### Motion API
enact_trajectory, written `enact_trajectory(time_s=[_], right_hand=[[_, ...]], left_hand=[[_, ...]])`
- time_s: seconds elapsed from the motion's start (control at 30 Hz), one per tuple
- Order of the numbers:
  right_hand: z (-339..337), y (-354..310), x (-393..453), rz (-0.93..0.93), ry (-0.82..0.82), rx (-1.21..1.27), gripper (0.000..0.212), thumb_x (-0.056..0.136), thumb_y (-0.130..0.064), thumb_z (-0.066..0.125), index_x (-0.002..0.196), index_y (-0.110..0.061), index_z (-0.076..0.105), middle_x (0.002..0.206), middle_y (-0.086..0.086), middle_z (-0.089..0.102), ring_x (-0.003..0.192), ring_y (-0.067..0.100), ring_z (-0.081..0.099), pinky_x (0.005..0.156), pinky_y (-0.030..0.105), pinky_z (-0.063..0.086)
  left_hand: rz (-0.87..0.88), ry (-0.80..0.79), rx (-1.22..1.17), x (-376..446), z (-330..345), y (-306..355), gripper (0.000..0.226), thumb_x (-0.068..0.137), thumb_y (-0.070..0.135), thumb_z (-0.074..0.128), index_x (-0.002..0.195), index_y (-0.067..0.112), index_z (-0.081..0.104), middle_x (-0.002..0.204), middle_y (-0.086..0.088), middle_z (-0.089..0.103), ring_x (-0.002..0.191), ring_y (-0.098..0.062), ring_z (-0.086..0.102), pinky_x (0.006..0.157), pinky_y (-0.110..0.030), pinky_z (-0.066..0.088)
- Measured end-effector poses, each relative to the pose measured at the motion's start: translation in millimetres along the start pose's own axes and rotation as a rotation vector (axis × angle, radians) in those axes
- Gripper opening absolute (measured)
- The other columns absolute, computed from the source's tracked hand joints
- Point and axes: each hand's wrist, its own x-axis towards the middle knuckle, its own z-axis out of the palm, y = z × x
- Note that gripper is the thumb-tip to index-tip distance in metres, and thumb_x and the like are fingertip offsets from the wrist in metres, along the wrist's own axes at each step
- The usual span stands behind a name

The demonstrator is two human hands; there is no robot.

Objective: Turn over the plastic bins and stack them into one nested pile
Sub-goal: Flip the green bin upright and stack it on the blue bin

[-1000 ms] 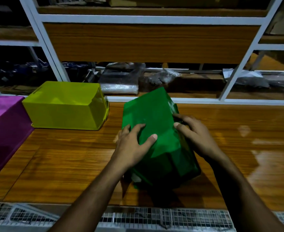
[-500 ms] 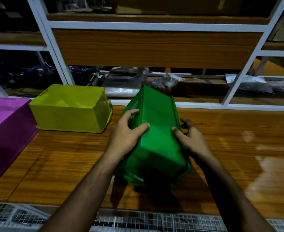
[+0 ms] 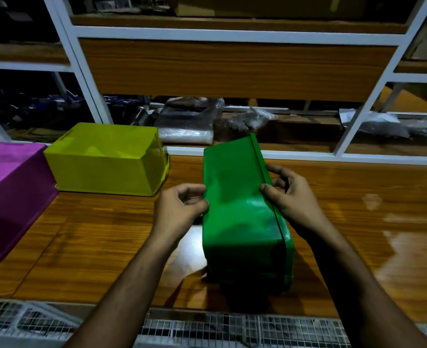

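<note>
A green plastic bin (image 3: 240, 212) stands on its side in the middle of the wooden table, its rim along the right edge. My left hand (image 3: 179, 209) pinches the bin's left edge with curled fingers. My right hand (image 3: 292, 199) grips the rim on the right, thumb on the upper face and fingers behind. A yellow-green bin (image 3: 106, 162) lies upside down at the back left. A purple bin (image 3: 8, 192) lies upside down at the far left, partly cut off by the frame.
The wooden table (image 3: 358, 222) stretches bare to the right. A white shelf frame (image 3: 232, 33) rises behind, with plastic-wrapped packages (image 3: 189, 124) on the shelf beyond. A wire mesh (image 3: 207, 327) runs along the near edge.
The green bin has rolled from tilted, bottom up, onto its side with the rim facing right. My left hand slid from the top face to the left edge; my right hand moved onto the rim.
</note>
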Motion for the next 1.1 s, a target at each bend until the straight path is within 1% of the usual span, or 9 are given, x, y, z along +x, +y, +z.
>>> enact_trajectory(time_s=[0.1, 0.2, 0.33, 0.43, 0.53, 0.67, 0.8, 1.0, 1.1], right_hand=[[1, -1, -1, 0.018, 0.009, 0.037, 0.045, 0.092, 0.004, 0.059, 0.135, -0.006, 0.047, 0.096, 0.016, 0.069, 0.071, 0.006, 0.070, 0.058, 0.017, 0.052], [8, -4, -1, 0.045, 0.022, 0.107, 0.040, 0.092, 0.001, 0.060, 0.131, -0.001, 0.049, 0.107, 0.024, 0.070, 0.083, 0.017, 0.071, 0.070, 0.025, 0.059], [14, -6, -1, 0.023, -0.100, 0.074, 0.035, 0.100, -0.012, 0.053, 0.135, -0.010, 0.052, 0.108, 0.020, 0.072, 0.098, 0.026, 0.069, 0.084, 0.042, 0.057], [10, -10, 0, -0.037, -0.253, -0.017, 0.031, 0.102, -0.011, 0.048, 0.131, -0.015, 0.058, 0.122, 0.002, 0.071, 0.095, 0.010, 0.067, 0.074, 0.024, 0.053], [5, 0, 6, -0.034, -0.210, -0.123, 0.035, 0.100, -0.006, 0.050, 0.133, -0.013, 0.056, 0.123, -0.002, 0.068, 0.096, -0.007, 0.065, 0.071, 0.011, 0.051], [-3, 27, 17, 0.095, -0.128, -0.375, 0.041, 0.099, -0.018, 0.056, 0.139, -0.015, 0.052, 0.134, 0.000, 0.060, 0.108, 0.012, 0.062, 0.062, 0.006, 0.046], [-2, 54, 21, 0.263, -0.135, -0.596, 0.058, 0.096, -0.034, 0.059, 0.147, -0.012, 0.042, 0.142, 0.010, 0.054, 0.122, 0.028, 0.057, 0.092, 0.034, 0.049], [4, 84, 21, 0.438, -0.130, -0.273, 0.038, 0.095, -0.019, 0.059, 0.132, -0.015, 0.054, 0.106, 0.012, 0.072, 0.093, 0.030, 0.071, 0.081, 0.052, 0.059], [2, 81, 22, 0.405, -0.088, -0.138, 0.025, 0.096, -0.002, 0.052, 0.119, -0.008, 0.059, 0.087, 0.012, 0.072, 0.068, 0.019, 0.070, 0.059, 0.030, 0.056]], left_hand=[[0.027, 0.011, 0.103, 1, 4, 2, 0.030, 0.077, -0.005, 0.072, 0.103, 0.009, 0.075, 0.092, -0.001, 0.075, 0.082, -0.013, 0.073, 0.061, -0.020, 0.056], [0.182, 0.043, 0.392, 3, 9, 9, 0.022, 0.074, 0.016, 0.077, 0.094, 0.026, 0.079, 0.105, 0.004, 0.067, 0.099, -0.011, 0.063, 0.082, -0.028, 0.052], [0.310, 0.133, 0.417, 1, 13, 25, 0.016, 0.081, 0.035, 0.073, 0.096, 0.029, 0.076, 0.096, 0.004, 0.067, 0.079, -0.003, 0.061, 0.069, -0.017, 0.047], [0.226, 0.094, 0.410, 4, 10, 34, 0.032, 0.083, 0.048, 0.070, 0.104, 0.024, 0.074, 0.090, 0.009, 0.070, 0.078, 0.002, 0.062, 0.066, -0.016, 0.047], [0.176, 0.107, 0.437, 9, -2, 36, 0.042, 0.081, 0.054, 0.070, 0.107, 0.022, 0.073, 0.083, 0.012, 0.068, 0.077, 0.005, 0.060, 0.064, -0.013, 0.043], [0.133, 0.091, 0.446, 12, -12, 33, 0.051, 0.075, 0.059, 0.073, 0.109, 0.022, 0.073, 0.085, 0.008, 0.071, 0.084, -0.005, 0.066, 0.074, -0.025, 0.050], [0.142, 0.107, 0.469, 9, -9, 38, 0.053, 0.072, 0.058, 0.076, 0.112, 0.023, 0.071, 0.093, 0.005, 0.071, 0.088, -0.010, 0.066, 0.077, -0.025, 0.048], [0.119, 0.114, 0.549, 11, -17, 41, 0.044, 0.077, 0.031, 0.079, 0.118, 0.019, 0.070, 0.096, 0.004, 0.068, 0.085, -0.009, 0.060, 0.076, -0.020, 0.041], [0.014, 0.113, 0.413, 17, -32, 25, 0.039, 0.073, 0.027, 0.077, 0.110, 0.017, 0.073, 0.092, 0.004, 0.073, 0.088, -0.016, 0.069, 0.081, -0.030, 0.054]])
